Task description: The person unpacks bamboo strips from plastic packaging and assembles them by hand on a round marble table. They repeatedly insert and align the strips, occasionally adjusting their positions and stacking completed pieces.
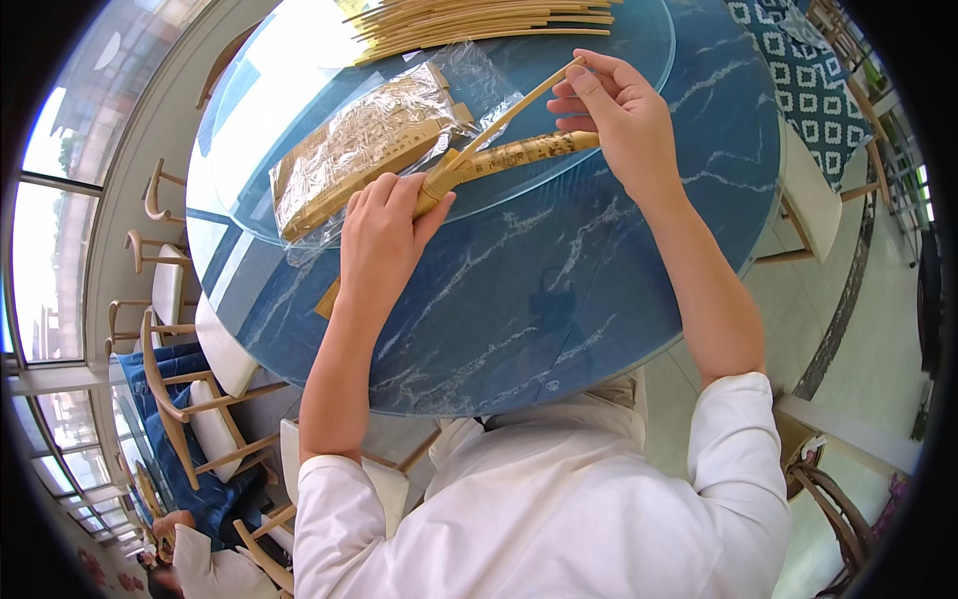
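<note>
My left hand (384, 215) is closed around the near end of a long tan sleeve (524, 155) with dark print, which looks like a paper chopstick sleeve. Between thumb and fingers, my right hand (624, 110) pinches the far end of a slim wooden chopstick (519, 107). Its lower end meets the sleeve's near end beside my left fingers; whether it goes inside I cannot tell. The sleeve's far end lies just under my right hand. Left of them rests a stack of printed tan sleeves (364, 150) in crinkled clear plastic.
A pile of loose chopsticks (484, 25) lies at the far side of the round glass turntable (654, 50). Beneath is a blue marbled table (479, 319). Wooden chairs (215, 429) stand at left; a cream chair (813, 190) is at right. Another person (205, 559) sits at lower left.
</note>
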A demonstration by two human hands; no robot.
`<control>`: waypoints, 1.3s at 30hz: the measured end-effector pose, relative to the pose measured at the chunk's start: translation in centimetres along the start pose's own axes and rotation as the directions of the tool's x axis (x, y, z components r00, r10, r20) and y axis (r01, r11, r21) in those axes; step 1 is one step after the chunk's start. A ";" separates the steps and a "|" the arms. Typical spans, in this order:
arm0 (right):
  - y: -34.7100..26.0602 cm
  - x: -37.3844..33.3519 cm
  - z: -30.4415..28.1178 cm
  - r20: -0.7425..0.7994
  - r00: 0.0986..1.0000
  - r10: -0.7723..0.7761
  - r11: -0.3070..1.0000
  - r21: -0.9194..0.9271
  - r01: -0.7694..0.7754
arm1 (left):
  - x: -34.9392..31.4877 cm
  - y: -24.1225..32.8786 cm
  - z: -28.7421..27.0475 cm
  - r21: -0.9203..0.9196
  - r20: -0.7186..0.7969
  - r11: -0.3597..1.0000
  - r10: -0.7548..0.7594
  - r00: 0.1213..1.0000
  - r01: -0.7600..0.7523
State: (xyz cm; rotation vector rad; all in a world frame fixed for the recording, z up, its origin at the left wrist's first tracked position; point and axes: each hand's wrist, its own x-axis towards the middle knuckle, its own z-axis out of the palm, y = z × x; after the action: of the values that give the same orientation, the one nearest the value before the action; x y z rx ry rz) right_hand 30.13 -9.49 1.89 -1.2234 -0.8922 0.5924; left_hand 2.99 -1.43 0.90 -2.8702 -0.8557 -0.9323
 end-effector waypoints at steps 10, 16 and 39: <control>-0.8 -1.3 0.9 0.120 0.989 0.086 0.996 -0.048 -0.080 | -0.2 0.3 -0.2 0.055 0.069 0.995 -0.089 0.994 0.086; -1.9 -3.0 1.8 0.286 0.938 0.196 0.971 -0.189 -0.146 | -0.1 0.0 -0.4 0.038 0.090 0.991 -0.130 0.987 0.127; -0.2 -6.3 3.9 0.554 0.829 -0.068 0.802 -0.465 0.376 | 0.6 0.9 -0.2 0.031 0.137 0.998 -0.050 0.989 0.046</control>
State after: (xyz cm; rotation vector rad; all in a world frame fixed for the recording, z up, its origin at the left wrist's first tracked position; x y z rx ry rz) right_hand 23.38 -12.47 0.73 -1.4683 -1.7477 0.4740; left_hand 3.75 -1.93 1.56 -2.9306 -0.9436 -0.7267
